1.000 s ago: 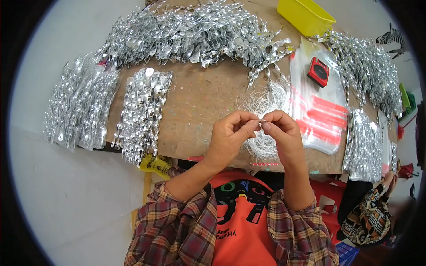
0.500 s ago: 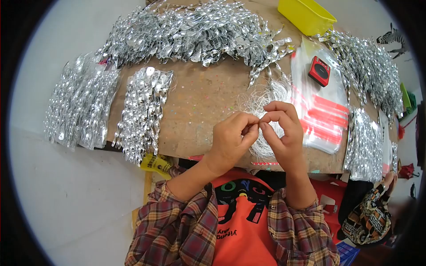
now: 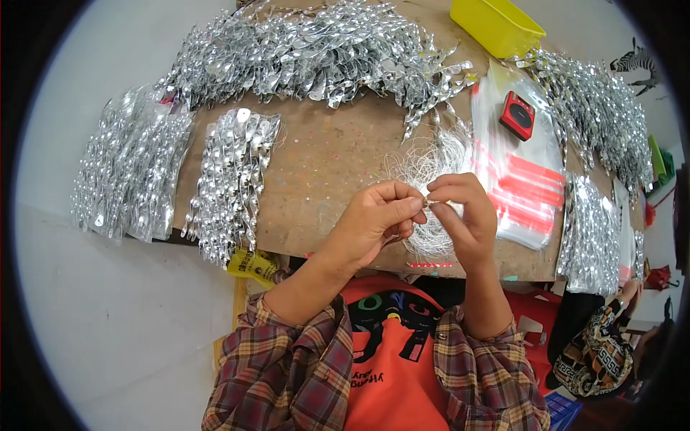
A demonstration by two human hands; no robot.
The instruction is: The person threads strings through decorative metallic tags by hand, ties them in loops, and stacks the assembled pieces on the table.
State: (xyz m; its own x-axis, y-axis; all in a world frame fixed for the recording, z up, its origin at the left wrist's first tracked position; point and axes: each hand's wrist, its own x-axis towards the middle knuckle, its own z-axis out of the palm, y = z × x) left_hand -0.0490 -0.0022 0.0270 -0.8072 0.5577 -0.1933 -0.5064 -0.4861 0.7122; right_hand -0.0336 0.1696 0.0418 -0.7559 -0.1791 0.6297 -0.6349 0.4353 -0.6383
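Note:
My left hand (image 3: 379, 221) and my right hand (image 3: 466, 215) meet above the table's front part, fingertips almost touching. Between them shows a tiny gold-coloured piece (image 3: 428, 203), too small to name. Thumb and forefinger of my left hand pinch it from one side, and my right fingertips close on its other side. Behind and beneath the hands lies a loose tangle of white string (image 3: 424, 161), partly covered by them. Clear plastic bags (image 3: 528, 197) with pinkish-red bands lie in a stack right of my right hand.
Silver twisted foil strands (image 3: 287, 54) heap along the back; a smaller bundle (image 3: 233, 179) lies left, beside bagged strands (image 3: 133, 169). A red speaker-like device (image 3: 517, 115) rests on the bags. A yellow bin (image 3: 499, 27) stands at the back. Another person's patterned sleeve (image 3: 596, 352) shows right.
My left hand has turned and its fingers have shifted. The small gold-coloured piece now shows between my fingertips. My right hand has moved slightly lower and its fingers are bent more.

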